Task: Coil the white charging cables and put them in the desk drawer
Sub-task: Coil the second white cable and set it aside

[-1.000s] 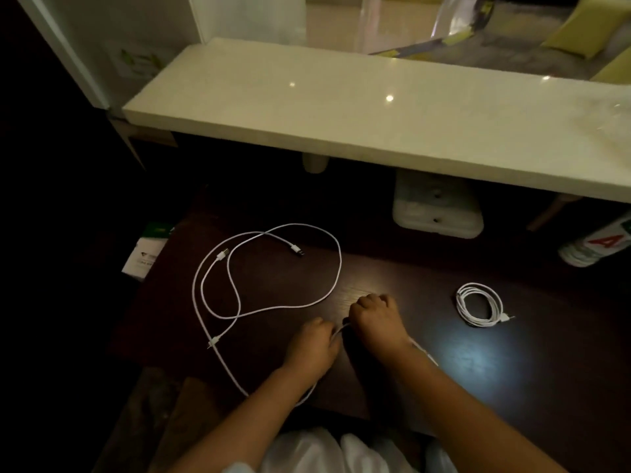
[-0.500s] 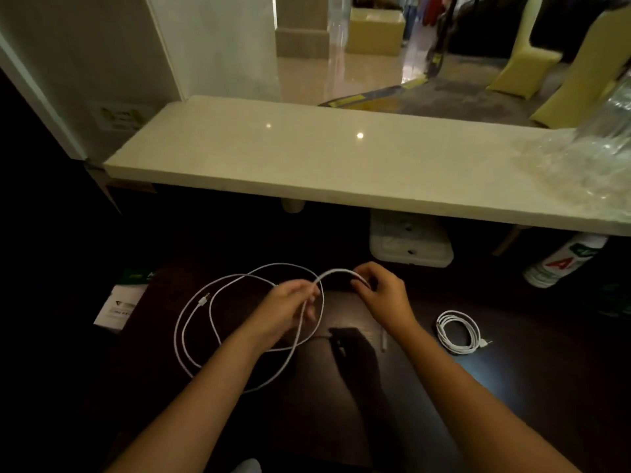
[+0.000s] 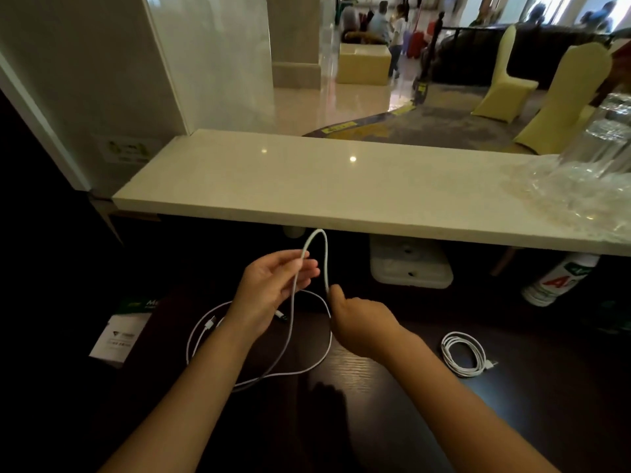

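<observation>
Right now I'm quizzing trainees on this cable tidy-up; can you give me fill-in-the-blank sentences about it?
1. The loose cable is held by ____ hands.
2. The coiled cable lies on the desk to the ____ of the right hand.
3. The left hand holds the cable ____ the desk.

Missing: both; right; above

this is looking like a hotel or banquet-hall reception desk. a pale stone ledge (image 3: 341, 196) is running across above a dark wooden counter (image 3: 392, 404), the way front desks are built. beyond it, a polished lobby floor (image 3: 362, 100) is shining, chairs in yellow fitted covers (image 3: 560, 97) are standing on patterned carpet (image 3: 426, 128), and people with luggage (image 3: 396, 32) are gathering in the blurry background.
</observation>
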{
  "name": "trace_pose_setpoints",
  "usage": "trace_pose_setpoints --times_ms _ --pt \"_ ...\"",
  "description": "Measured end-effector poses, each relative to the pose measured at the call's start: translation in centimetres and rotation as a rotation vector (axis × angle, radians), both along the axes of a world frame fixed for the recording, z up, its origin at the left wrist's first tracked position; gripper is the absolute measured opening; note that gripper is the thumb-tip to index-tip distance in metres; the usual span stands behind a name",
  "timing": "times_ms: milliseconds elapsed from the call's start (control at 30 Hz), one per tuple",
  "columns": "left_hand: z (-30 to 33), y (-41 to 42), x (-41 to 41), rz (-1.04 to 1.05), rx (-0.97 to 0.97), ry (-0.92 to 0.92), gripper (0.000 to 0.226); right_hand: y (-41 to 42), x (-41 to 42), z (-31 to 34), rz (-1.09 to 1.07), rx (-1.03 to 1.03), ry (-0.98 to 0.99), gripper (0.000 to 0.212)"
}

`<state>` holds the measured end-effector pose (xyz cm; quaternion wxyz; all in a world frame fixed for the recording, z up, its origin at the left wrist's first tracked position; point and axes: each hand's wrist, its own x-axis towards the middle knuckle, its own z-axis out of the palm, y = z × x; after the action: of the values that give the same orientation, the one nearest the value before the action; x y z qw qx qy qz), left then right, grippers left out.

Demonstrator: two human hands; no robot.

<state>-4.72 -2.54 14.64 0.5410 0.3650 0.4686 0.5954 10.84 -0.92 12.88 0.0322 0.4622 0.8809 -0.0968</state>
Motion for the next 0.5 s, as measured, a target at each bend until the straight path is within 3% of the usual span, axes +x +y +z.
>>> trace_pose_setpoints --times_ms 100,167,233,300,367,433,500 --pt "-0.4 0.0 0.2 -0.052 0.007 0.275 0.019 -0.5 -1.1 2.9 0.221 -0.021 -0.07 0.029" --pt "-0.5 -0.3 0.4 -0.117 -0.031 0.348 0.018 -0.3 -1.5 4.4 0.269 0.069 0.037 0.027" --pt "-0.3 -0.6 0.5 -0.163 -0.099 0.281 0.023 0.1 -1.4 5.1 0.271 0.233 0.267 0.02" --pt "0.2 -0.8 0.2 -0.241 -0.151 0.047 0.034 0.9 -1.1 4.7 0.235 0.353 0.38 0.018" --pt "0.6 -0.7 -0.6 -0.347 -0.098 -0.064 0.028 1.4 -1.0 4.2 0.156 0.24 0.507 0.016" --pt "0.7 -0.7 -0.9 -0.405 -0.048 0.103 0.024 1.6 -1.0 4.2 0.03 0.01 0.623 0.012" --pt "0.6 -0.8 -0.6 -0.324 -0.052 0.348 0.025 1.8 -0.9 4.2 -0.05 -0.13 0.679 0.015"
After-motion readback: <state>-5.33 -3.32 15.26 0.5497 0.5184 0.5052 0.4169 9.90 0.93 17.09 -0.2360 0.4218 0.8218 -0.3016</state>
